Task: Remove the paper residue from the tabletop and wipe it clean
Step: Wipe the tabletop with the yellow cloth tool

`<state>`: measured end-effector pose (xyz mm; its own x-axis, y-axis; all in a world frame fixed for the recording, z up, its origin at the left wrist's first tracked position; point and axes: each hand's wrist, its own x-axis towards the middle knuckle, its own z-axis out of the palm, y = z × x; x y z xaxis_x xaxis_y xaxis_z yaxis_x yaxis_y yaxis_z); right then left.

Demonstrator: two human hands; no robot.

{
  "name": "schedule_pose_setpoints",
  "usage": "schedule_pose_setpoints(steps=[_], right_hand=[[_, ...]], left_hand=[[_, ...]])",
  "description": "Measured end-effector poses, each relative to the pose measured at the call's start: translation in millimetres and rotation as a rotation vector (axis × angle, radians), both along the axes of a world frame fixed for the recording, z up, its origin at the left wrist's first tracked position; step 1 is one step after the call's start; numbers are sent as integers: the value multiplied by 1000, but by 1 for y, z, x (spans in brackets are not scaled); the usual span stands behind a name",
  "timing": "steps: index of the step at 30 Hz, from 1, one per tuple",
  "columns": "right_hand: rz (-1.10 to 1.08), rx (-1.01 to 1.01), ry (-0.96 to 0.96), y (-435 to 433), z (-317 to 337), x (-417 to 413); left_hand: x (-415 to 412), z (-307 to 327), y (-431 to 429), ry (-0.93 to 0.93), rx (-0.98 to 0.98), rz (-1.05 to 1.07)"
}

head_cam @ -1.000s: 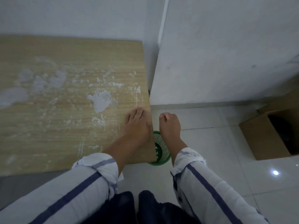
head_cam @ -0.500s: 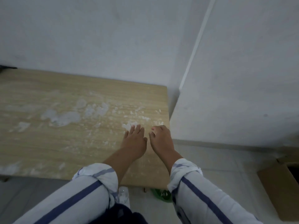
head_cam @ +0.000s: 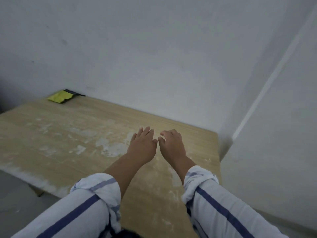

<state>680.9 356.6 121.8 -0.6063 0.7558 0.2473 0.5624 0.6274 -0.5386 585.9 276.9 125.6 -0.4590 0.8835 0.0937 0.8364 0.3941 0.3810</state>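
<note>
A light wooden tabletop (head_cam: 51,134) carries white paper residue (head_cam: 109,146) in smeared patches across its middle, with thinner flecks near the right edge. My left hand (head_cam: 142,145) lies flat over the table, palm down, fingers together and stretched forward, just right of the largest patch. My right hand (head_cam: 171,143) hovers beside it with the fingers loosely curled; nothing shows in it. A folded yellow-green cloth (head_cam: 60,97) lies at the table's far left corner against the wall, with a thin dark tool (head_cam: 75,93) behind it.
White walls close in behind the table and on the right, where a wall corner (head_cam: 226,145) stands next to the table's right edge. Grey floor shows at the lower left, below the table's near edge.
My view has tilted up from the floor and green basket to the far wall. Both hands have moved from the table's near right edge forward over the tabletop. The cloth has come into view.
</note>
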Motion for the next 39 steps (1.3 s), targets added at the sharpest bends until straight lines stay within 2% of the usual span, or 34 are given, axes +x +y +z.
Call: schedule_pose_setpoints(steps=[7, 14, 20, 29, 39], right_hand=[[-11, -41, -55, 17, -25, -149], [-27, -141, -74, 3, -46, -302], [36, -169, -126, -8, -59, -383], [169, -177, -124, -29, -66, -483], [136, -301, -130, -30, -104, -667]], left_hand=[[-155, -17, 14, 6, -19, 2], [-315, -42, 4, -40, -175, 23], [-395, -61, -6, -104, -219, 112], [-486, -74, -37, -174, -177, 276], [-683, -102, -37, -253, -175, 338]])
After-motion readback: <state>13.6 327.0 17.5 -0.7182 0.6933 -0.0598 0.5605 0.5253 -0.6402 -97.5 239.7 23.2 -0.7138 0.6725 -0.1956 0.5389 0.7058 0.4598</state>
